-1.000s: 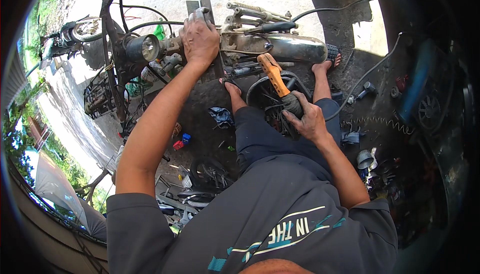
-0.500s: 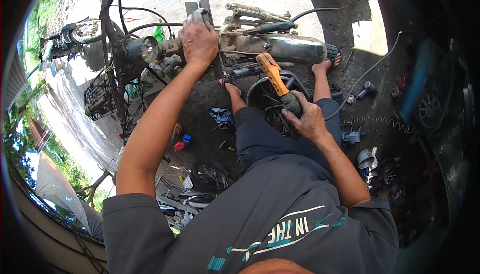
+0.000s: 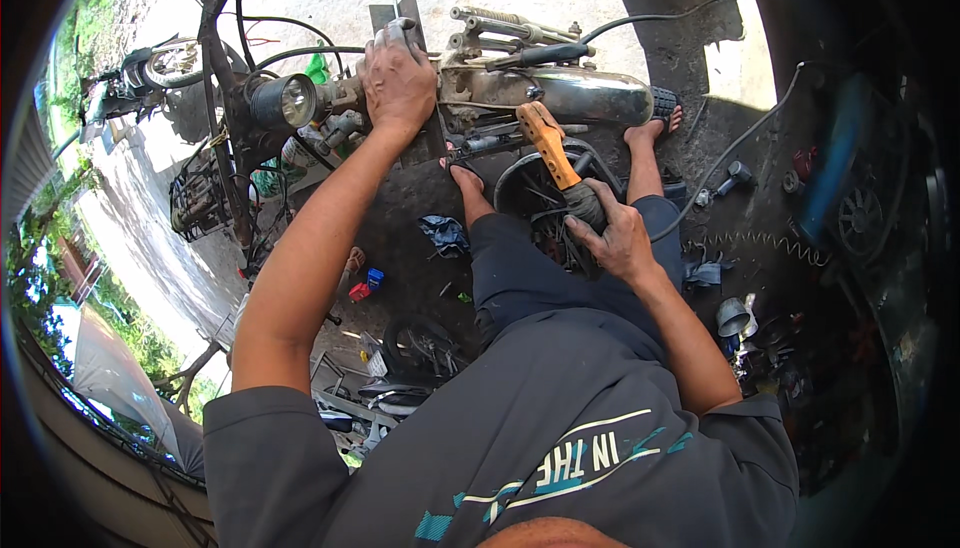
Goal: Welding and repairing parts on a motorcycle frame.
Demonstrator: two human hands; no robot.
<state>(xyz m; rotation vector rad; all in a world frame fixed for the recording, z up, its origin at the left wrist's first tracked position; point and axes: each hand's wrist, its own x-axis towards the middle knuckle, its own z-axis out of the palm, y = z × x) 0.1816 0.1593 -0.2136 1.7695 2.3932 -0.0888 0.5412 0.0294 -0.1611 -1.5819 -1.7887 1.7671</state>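
My left hand [image 3: 399, 86] is curled over a flat dark metal bar [image 3: 432, 144] that lies across the motorcycle front end, between the round headlight [image 3: 290, 101] and the chrome fender [image 3: 590, 95]. The palm hides what the fingers press against. My right hand [image 3: 620, 233] grips the dark, wrapped handle end of an orange welding electrode holder [image 3: 545, 138]. Its jaw end points up and left, just short of the fender. I cannot make out a rod in its jaws.
Fork tubes with a spring [image 3: 495, 23] lie beyond the fender. A spoked wheel [image 3: 530, 198] sits between my legs. A cable [image 3: 725, 148] loops at the right, with a coiled hose [image 3: 760, 240] and scattered parts. A crumpled dark cloth [image 3: 443, 235] and a red box [image 3: 359, 292] are on the floor.
The orange electrode holder has shifted very slightly to the right. My left hand stays in place on the metal bar.
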